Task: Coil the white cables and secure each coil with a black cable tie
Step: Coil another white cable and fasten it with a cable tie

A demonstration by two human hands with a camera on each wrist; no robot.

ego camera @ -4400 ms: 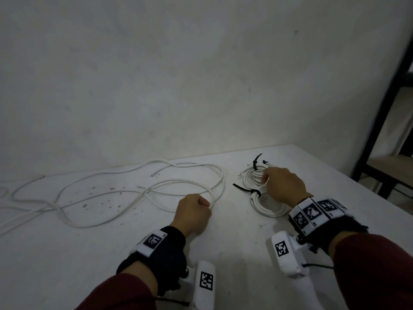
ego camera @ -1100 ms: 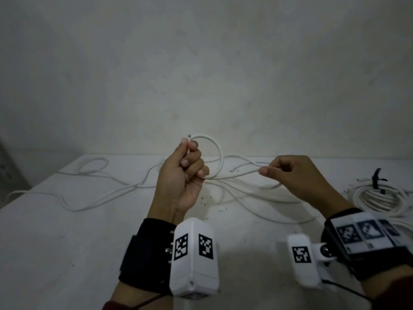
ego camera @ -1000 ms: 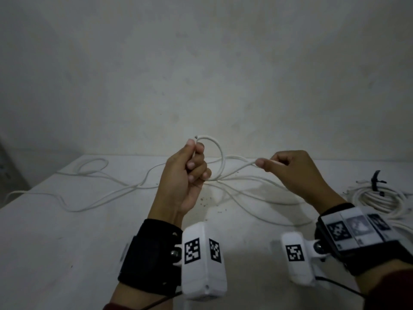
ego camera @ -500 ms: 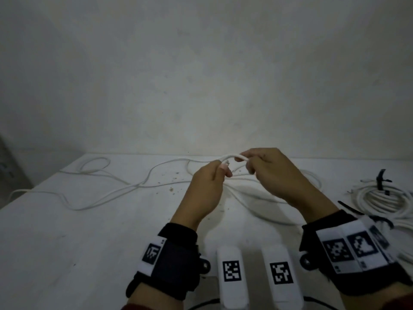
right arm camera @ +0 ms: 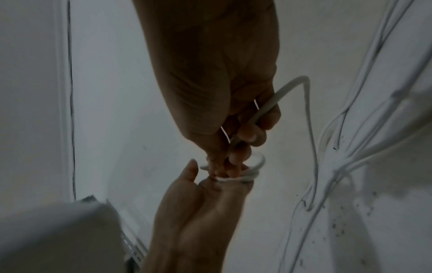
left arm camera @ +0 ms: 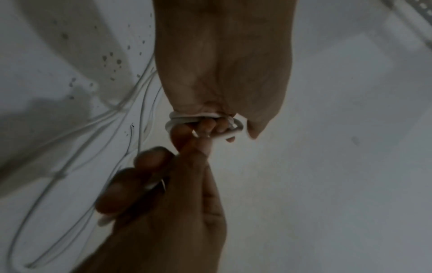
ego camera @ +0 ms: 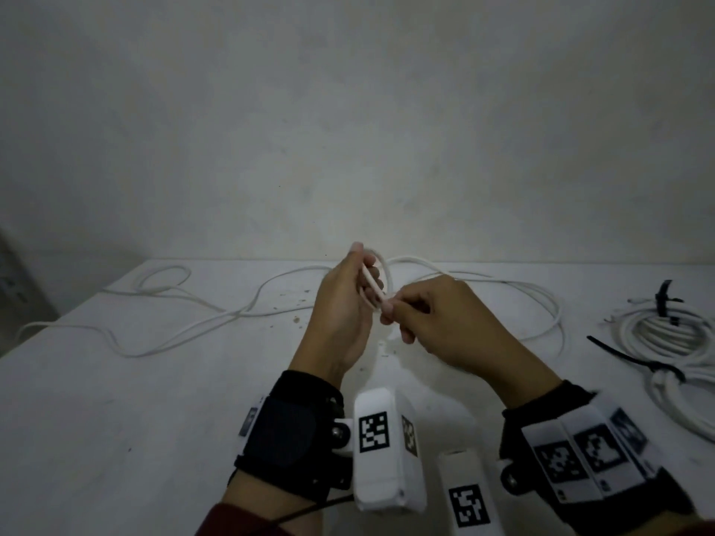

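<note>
A long white cable (ego camera: 514,288) sprawls over the white table (ego camera: 116,419). One end of it is wound into small loops (ego camera: 387,278) held in my left hand (ego camera: 365,274), thumb up, above the table's middle. My right hand (ego camera: 390,311) meets the left and pinches the strand just below the loops. The left wrist view shows the loops (left arm camera: 187,119) lying across the left fingers. The right wrist view shows the cable (right arm camera: 268,103) running through the curled right fingers (right arm camera: 247,136). A finished white coil (ego camera: 673,334) with a black tie (ego camera: 665,295) lies at the right.
A second black tie (ego camera: 634,357) binds more white coils (ego camera: 681,400) near the right edge. Slack cable (ego camera: 166,334) trails to the far left, where the table edge falls away. A plain wall stands close behind the table.
Since a second ago my right hand has come across from the right to meet the left. The left hand has turned thumb up, with another turn of cable in its loops.
</note>
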